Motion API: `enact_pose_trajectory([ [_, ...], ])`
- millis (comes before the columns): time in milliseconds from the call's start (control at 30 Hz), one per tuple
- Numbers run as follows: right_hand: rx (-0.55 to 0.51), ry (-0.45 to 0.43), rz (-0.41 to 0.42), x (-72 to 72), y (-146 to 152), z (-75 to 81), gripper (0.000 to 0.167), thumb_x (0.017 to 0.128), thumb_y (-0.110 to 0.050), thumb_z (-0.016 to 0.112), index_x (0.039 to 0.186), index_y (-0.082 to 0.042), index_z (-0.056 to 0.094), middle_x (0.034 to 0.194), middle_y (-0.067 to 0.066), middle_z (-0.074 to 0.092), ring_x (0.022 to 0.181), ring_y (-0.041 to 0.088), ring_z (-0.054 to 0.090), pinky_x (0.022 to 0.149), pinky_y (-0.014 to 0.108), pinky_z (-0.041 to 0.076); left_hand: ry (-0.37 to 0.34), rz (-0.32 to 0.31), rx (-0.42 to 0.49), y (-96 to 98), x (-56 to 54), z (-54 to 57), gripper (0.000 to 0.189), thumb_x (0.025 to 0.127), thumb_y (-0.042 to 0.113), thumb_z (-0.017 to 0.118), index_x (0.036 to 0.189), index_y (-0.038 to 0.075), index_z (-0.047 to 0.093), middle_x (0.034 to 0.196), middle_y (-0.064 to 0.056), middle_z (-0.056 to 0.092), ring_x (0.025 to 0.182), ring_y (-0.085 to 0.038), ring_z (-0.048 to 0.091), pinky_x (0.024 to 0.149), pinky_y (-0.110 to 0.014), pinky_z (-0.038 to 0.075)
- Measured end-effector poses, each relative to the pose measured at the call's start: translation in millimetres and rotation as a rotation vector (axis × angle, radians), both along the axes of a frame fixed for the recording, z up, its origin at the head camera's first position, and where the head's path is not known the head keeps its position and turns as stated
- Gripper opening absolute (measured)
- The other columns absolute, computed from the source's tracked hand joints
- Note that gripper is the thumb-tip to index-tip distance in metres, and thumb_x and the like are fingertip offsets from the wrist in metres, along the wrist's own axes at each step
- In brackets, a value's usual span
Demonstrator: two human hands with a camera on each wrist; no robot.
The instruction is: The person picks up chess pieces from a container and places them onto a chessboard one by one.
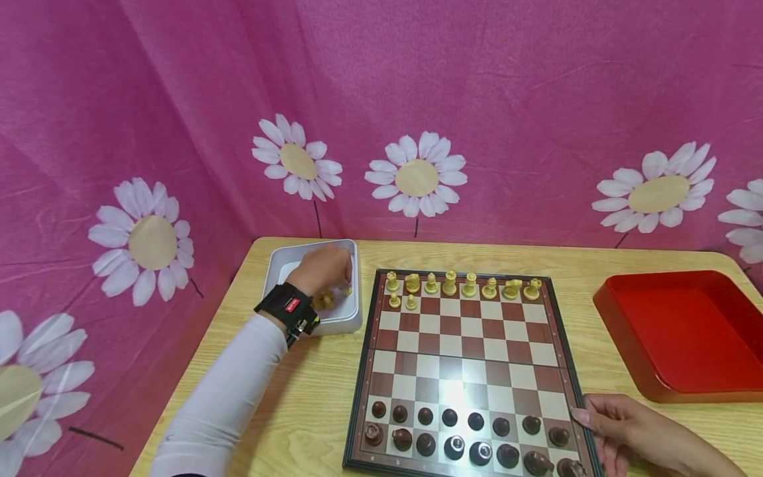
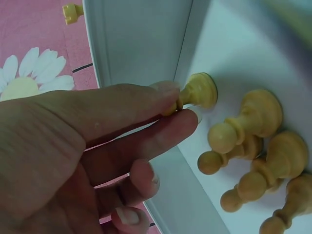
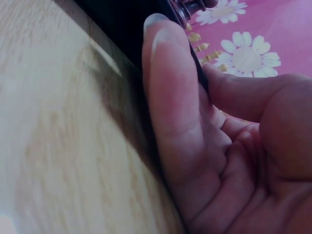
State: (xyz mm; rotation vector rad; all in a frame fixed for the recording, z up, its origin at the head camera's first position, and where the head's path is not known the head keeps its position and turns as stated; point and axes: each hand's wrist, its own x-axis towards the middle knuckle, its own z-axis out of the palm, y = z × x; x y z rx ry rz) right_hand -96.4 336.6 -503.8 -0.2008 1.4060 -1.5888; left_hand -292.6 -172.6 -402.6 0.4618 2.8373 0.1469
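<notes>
L fingers [image 2: 156, 135] pinch yel pc [image 2: 202, 90] in wht box [image 1: 341, 326] | R fingers [image 3: 175, 92] grip chessbd [image 1: 450, 348]

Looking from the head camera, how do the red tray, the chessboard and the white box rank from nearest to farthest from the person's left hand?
1. White box: the left hand is inside it.
2. Chessboard: just right of the white box.
3. Red tray: far right, beyond the chessboard.
</notes>
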Motion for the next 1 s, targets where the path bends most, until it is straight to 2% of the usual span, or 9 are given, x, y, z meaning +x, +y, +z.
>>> enact_pose_trajectory([
  [200, 0.019, 0.005, 0.003, 0.4, 0.7, -0.2, 0.031, 0.114, -0.022, 0.037, 0.119, -0.006, 0.062, 0.086, 0.004, 0.076, 0.072, 0.010, 0.073, 0.068, 0.021, 0.059, 0.015, -0.003, 0.013, 1.0, 0.5, -1.6, 0.008, 0.081, 0.007, 0.085, 0.078, 0.011, 0.079, 0.084, 0.000, 0.074, 0.084, -0.019, 0.063, 0.069, -0.034, 0.050],
  [367, 0.021, 0.019, 0.005, 1.3, 0.2, 1.0, 0.031, 0.114, -0.021, 0.036, 0.118, -0.005, 0.062, 0.086, 0.004, 0.076, 0.071, 0.011, 0.073, 0.068, 0.022, 0.059, 0.023, -0.008, 0.031, -0.9, 2.3, 3.6, 0.005, 0.085, 0.005, 0.080, 0.087, 0.009, 0.081, 0.091, -0.003, 0.076, 0.085, -0.019, 0.065, 0.073, -0.034, 0.053],
  [433, 0.023, 0.012, 0.002, 1.5, -0.2, 1.7, 0.031, 0.114, -0.021, 0.037, 0.117, -0.005, 0.062, 0.086, 0.005, 0.076, 0.071, 0.011, 0.073, 0.068, 0.022, 0.059, 0.062, -0.019, 0.033, -1.6, 3.6, 7.9, 0.007, 0.086, 0.006, 0.080, 0.092, 0.009, 0.081, 0.094, -0.003, 0.077, 0.086, -0.019, 0.066, 0.076, -0.034, 0.056],
  [567, 0.031, -0.001, -0.005, 1.8, -0.6, 2.8, 0.031, 0.114, -0.022, 0.037, 0.117, -0.005, 0.062, 0.086, 0.004, 0.075, 0.071, 0.011, 0.073, 0.068, 0.021, 0.059, 0.168, -0.047, 0.031, 0.0, 7.6, 19.1, 0.004, 0.088, 0.006, 0.078, 0.089, 0.008, 0.082, 0.085, -0.003, 0.076, 0.079, -0.018, 0.064, 0.073, -0.034, 0.056],
  [733, 0.039, 0.012, -0.008, 1.9, -1.3, 3.6, 0.031, 0.114, -0.022, 0.036, 0.116, -0.005, 0.062, 0.086, 0.005, 0.075, 0.070, 0.011, 0.073, 0.067, 0.022, 0.059, 0.260, -0.061, 0.013, 6.7, 14.3, 30.9, 0.004, 0.089, 0.007, 0.080, 0.086, 0.007, 0.082, 0.067, 0.000, 0.064, 0.068, -0.016, 0.054, 0.060, -0.028, 0.044],
  [833, 0.052, 0.019, -0.012, 1.9, -2.0, 3.5, 0.030, 0.114, -0.022, 0.036, 0.114, -0.005, 0.061, 0.085, 0.005, 0.075, 0.069, 0.011, 0.072, 0.066, 0.022, 0.059, 0.311, -0.073, 0.009, 12.2, 19.5, 37.1, 0.005, 0.089, 0.006, 0.078, 0.088, 0.008, 0.083, 0.066, 0.000, 0.061, 0.067, -0.016, 0.052, 0.057, -0.027, 0.040],
  [900, 0.058, 0.020, -0.011, 1.9, -2.4, 3.4, 0.030, 0.114, -0.022, 0.036, 0.113, -0.005, 0.061, 0.085, 0.005, 0.075, 0.069, 0.012, 0.072, 0.066, 0.023, 0.059, 0.346, -0.091, 0.016, 16.5, 23.5, 41.0, 0.009, 0.090, 0.004, 0.075, 0.090, 0.008, 0.083, 0.069, -0.001, 0.065, 0.069, -0.017, 0.056, 0.057, -0.028, 0.043],
  [1000, 0.067, 0.021, -0.014, 1.6, -3.1, 3.2, 0.030, 0.114, -0.023, 0.037, 0.114, -0.005, 0.061, 0.084, 0.005, 0.074, 0.068, 0.012, 0.072, 0.065, 0.023, 0.059, 0.391, -0.116, 0.031, 24.3, 29.9, 46.9, 0.015, 0.090, 0.003, 0.073, 0.097, 0.011, 0.084, 0.081, -0.003, 0.076, 0.078, -0.019, 0.066, 0.063, -0.033, 0.054],
])
